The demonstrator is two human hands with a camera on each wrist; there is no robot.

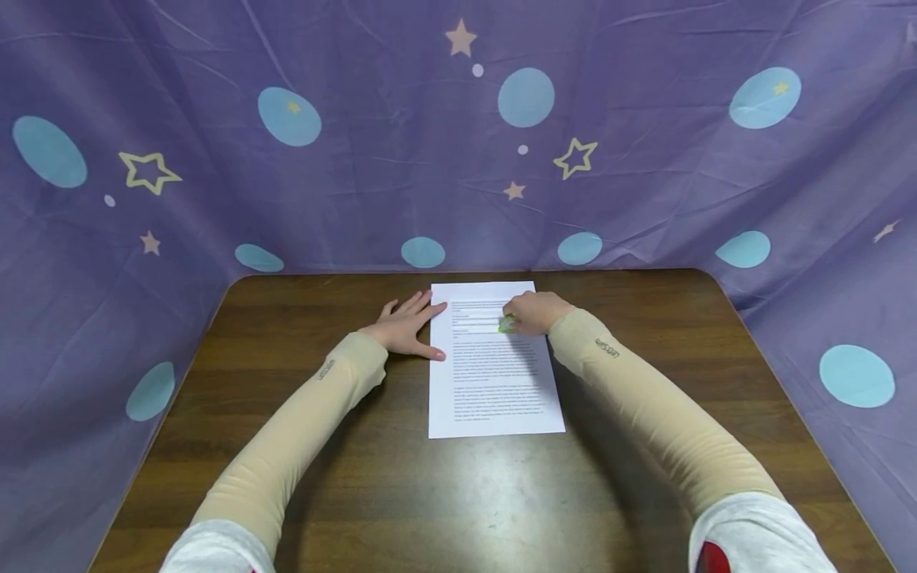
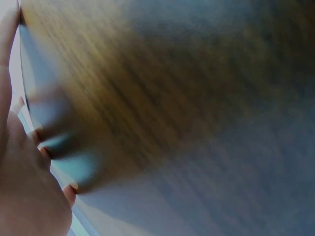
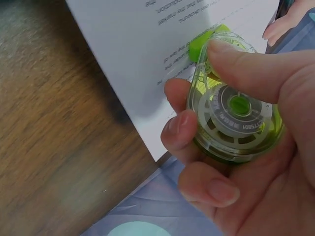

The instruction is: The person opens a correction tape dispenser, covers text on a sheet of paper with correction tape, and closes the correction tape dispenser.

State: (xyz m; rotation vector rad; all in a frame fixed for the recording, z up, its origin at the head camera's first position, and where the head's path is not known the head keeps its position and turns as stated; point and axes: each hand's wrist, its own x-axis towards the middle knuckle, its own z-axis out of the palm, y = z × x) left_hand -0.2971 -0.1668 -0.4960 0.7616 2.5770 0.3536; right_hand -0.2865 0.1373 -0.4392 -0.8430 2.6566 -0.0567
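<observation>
A printed sheet of paper point(image 1: 494, 398) lies on the table, its lines of text running across it. My right hand point(image 1: 537, 312) is over the sheet's upper right part and grips a clear and green correction tape dispenser point(image 3: 239, 115), thumb on its top and fingers curled beneath. The dispenser's green tip point(image 3: 198, 49) is down at the text in the right wrist view. On the sheet's left edge rests my left hand point(image 1: 404, 328), fingers spread and straight. The left wrist view shows the palm side of that left hand point(image 2: 29, 182) at its left border.
A brown wooden table point(image 1: 344, 493) carries the sheet near its back edge. Behind it and at both sides hangs a purple curtain point(image 1: 387, 143) with stars and blue dots. Beige sleeves point(image 1: 652, 406) cover both forearms.
</observation>
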